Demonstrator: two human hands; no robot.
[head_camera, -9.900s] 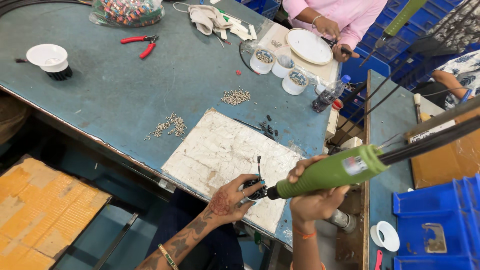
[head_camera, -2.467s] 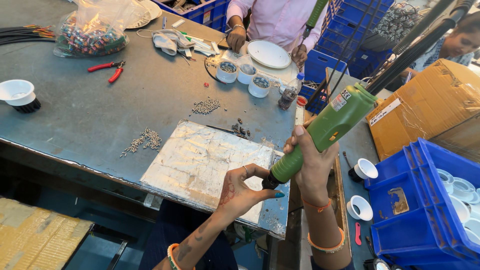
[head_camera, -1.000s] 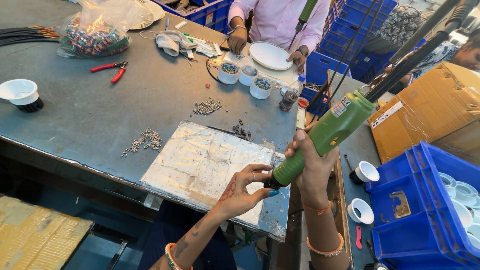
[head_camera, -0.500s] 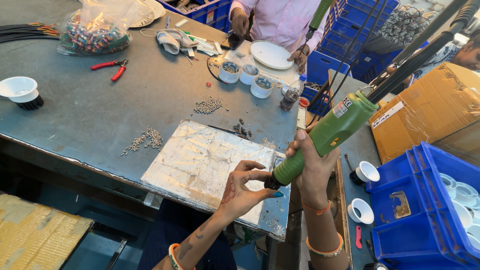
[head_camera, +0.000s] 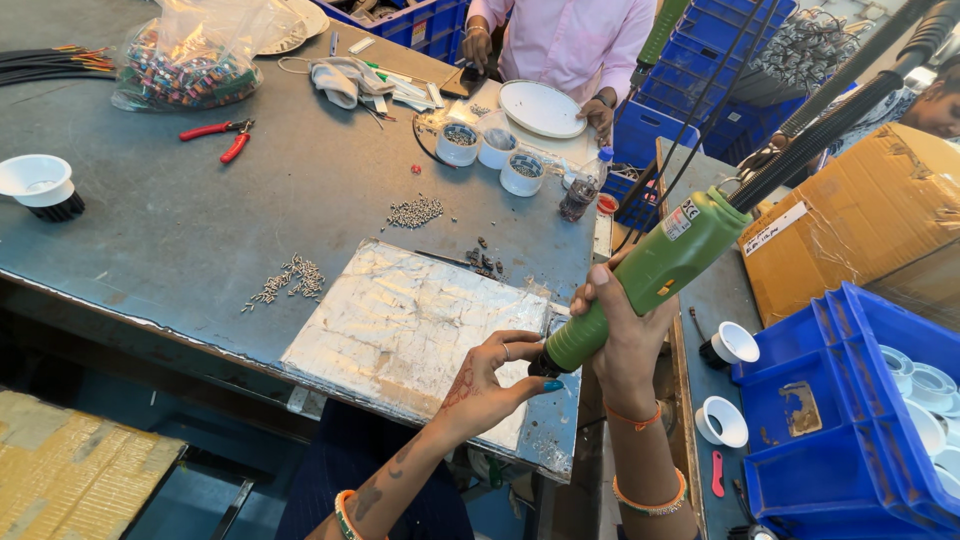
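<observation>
The right hand (head_camera: 622, 335) grips the green screwdriver (head_camera: 645, 280); the left hand (head_camera: 490, 375) pinches its tip above the foil sheet (head_camera: 400, 325), near the table (head_camera: 200, 230) edge.

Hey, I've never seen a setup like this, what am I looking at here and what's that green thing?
This is one picture from a camera worn on a person's head, looking down at their own two bare hands over a metal workbench. The right hand wraps around a green powered screwdriver, which hangs on cables from above. The left hand touches the tool's dark tip with its fingers; whether something small is pinched there is too small to tell. Below lies a silvery foil-covered board. On the bench are small heaps of screws, red pliers, a white round fitting, white cups and a bag of coloured parts. Blue bins stand to the right. Another person works at the far end.
</observation>
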